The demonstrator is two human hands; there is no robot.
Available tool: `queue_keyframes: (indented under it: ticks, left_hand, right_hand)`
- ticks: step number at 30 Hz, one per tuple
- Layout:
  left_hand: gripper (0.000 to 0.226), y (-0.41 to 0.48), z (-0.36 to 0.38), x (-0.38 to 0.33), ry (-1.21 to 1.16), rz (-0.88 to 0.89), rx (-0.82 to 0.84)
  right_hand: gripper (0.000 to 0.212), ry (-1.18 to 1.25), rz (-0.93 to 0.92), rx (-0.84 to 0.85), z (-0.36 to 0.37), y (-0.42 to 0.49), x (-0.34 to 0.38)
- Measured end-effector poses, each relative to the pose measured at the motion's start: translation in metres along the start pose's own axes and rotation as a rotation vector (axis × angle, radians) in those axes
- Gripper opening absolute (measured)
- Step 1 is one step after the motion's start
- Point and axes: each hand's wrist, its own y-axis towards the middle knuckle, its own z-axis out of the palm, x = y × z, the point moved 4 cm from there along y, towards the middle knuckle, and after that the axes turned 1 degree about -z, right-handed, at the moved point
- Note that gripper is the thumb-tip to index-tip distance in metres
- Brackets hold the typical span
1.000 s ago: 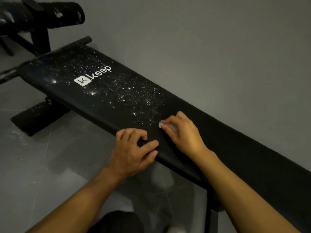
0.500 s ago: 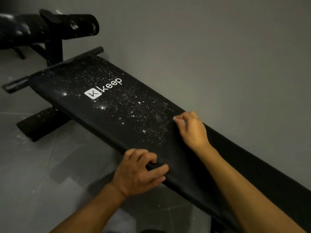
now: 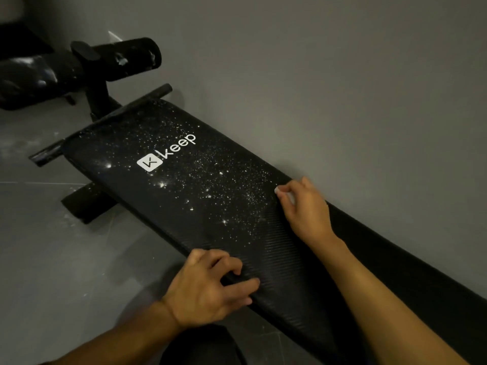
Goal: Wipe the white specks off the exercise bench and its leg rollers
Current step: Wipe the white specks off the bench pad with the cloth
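The right grip [image 3: 307,206] pinches a small white wad [image 3: 278,191] against the black bench [image 3: 163,201] at its far edge by the wall [image 3: 342,88], beside the white specks [image 3: 226,180]. The left grip [image 3: 208,288] holds the near edge. Speckled rollers [image 3: 126,60] stand beyond.

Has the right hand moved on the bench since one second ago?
Yes. The right hand, pinching a white wipe, went across the bench pad from its middle to the wall-side edge.

One exercise bench [image 3: 200,212], three leg rollers [image 3: 129,60], one left hand [image 3: 208,288], one right hand [image 3: 305,209], one white wipe [image 3: 277,190]
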Motion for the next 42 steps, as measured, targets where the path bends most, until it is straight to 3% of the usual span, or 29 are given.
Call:
queue_keyframes:
  ticks: [5,9,17,23,27,32,39,42]
  left_hand:
    - [0.024,0.005,-0.011,0.009,-0.076,0.046,0.09]
    - [0.025,0.004,-0.01,0.009,-0.159,-0.032,0.065]
    - [0.025,0.008,-0.019,0.006,-0.26,-0.051,0.153]
    - [0.04,-0.007,-0.035,0.016,-0.266,0.098,0.213]
    - [0.042,0.003,-0.037,0.024,-0.266,0.207,0.234]
    - [0.03,0.015,-0.041,0.051,-0.247,0.225,0.243]
    - [0.026,0.005,-0.05,0.075,-0.304,0.109,0.263]
    - [0.023,0.008,-0.049,0.075,-0.344,0.052,0.28]
  right_hand:
    - [0.018,0.054,-0.105,0.064,-0.004,-0.035,0.018]
    - [0.019,0.044,-0.167,0.091,-0.001,-0.058,0.029]
    - [0.021,-0.054,0.024,-0.043,0.002,-0.006,0.02]
    - [0.032,-0.08,-0.199,0.21,-0.026,-0.059,0.034]
    - [0.029,-0.155,-0.088,0.23,-0.057,-0.031,0.008]
    - [0.025,-0.131,0.064,0.136,-0.026,-0.019,0.022]
    - [0.032,-0.122,-0.292,0.285,-0.006,-0.061,0.07]
    - [0.025,-0.124,-0.052,0.137,-0.014,-0.039,0.044]
